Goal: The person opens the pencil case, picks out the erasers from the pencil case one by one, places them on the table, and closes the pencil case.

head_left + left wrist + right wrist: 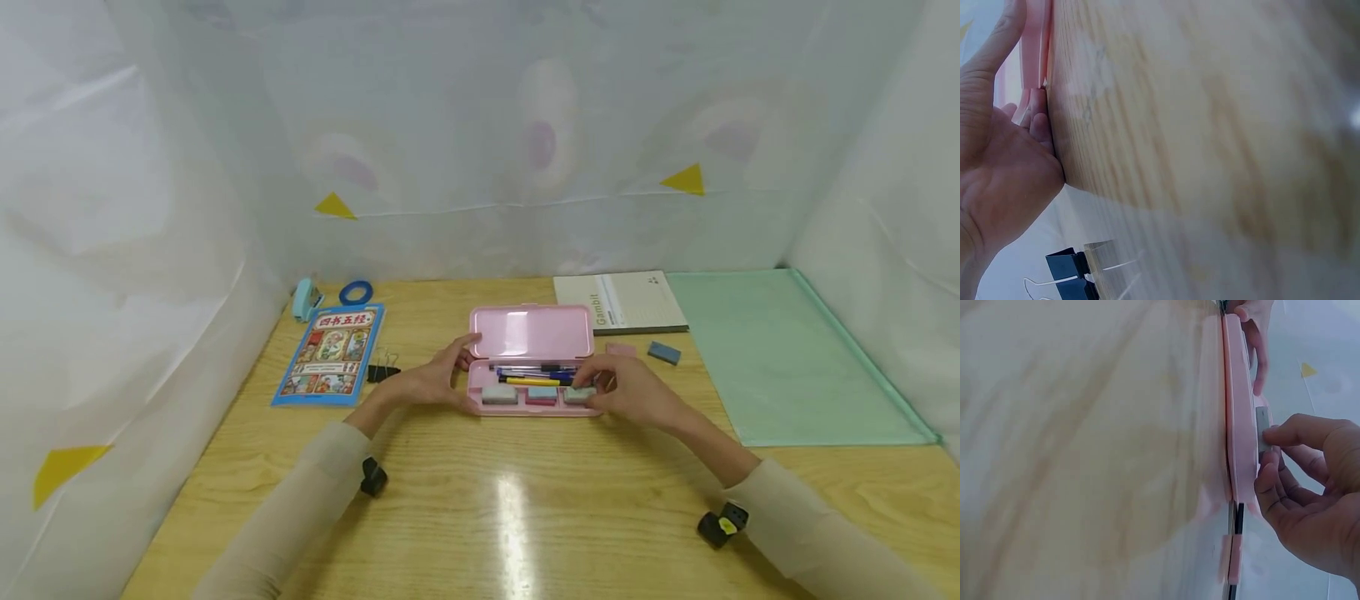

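A pink pencil case (532,333) lies with its lid folded back, the lid on the far side. My left hand (429,382) holds its left end, thumb at the near corner and fingers at the far side. Several pens (528,381) lie in the long compartment. Along the front, a whitish eraser (499,394) sits at the left and a blue-and-pink block (542,393) in the middle. At the right front compartment my right hand (637,393) pinches a grey eraser (1263,428), which stands partly above the case wall in the right wrist view.
Right of the case lie a pink block (621,350), a blue block (664,352), a notebook (637,300) and a green mat (810,358). To the left are a binder clip (383,373), a picture book (328,357), blue tape (356,292) and a light-blue stapler (305,300).
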### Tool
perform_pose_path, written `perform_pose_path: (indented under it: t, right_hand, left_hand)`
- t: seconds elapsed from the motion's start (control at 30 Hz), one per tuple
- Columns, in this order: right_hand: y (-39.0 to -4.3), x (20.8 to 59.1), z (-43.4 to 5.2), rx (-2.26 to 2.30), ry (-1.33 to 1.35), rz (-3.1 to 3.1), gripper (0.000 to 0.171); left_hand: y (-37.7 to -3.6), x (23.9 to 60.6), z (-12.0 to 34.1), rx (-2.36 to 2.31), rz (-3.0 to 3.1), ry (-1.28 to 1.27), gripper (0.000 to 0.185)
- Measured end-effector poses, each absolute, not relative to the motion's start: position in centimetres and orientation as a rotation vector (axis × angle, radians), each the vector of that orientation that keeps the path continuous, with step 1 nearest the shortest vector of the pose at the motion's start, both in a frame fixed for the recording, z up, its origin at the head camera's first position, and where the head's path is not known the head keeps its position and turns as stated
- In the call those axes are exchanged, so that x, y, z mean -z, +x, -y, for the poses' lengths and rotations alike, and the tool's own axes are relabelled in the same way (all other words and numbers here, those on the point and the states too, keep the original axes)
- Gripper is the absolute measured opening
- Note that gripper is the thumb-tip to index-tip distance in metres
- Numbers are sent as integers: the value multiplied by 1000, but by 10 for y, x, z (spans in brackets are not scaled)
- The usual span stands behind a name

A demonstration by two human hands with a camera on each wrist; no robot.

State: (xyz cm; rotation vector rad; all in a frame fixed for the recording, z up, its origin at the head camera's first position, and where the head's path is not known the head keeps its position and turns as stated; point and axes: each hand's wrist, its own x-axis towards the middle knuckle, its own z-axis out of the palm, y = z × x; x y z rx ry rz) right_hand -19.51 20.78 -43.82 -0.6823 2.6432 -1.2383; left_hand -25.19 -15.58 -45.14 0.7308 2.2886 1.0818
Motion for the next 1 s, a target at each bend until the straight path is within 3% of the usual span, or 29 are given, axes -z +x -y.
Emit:
perform_pose_path:
  t: [0.5, 1.0]
  right_hand:
    - [-204, 413, -260, 1215, -568, -2746, 21]
    - [-214, 427, -276, 1193, -504, -2716, 18]
  left_hand:
    - [-252, 456, 159, -1104, -2300, 698, 121]
    - [-254, 456, 158, -1094, -2289, 710, 120]
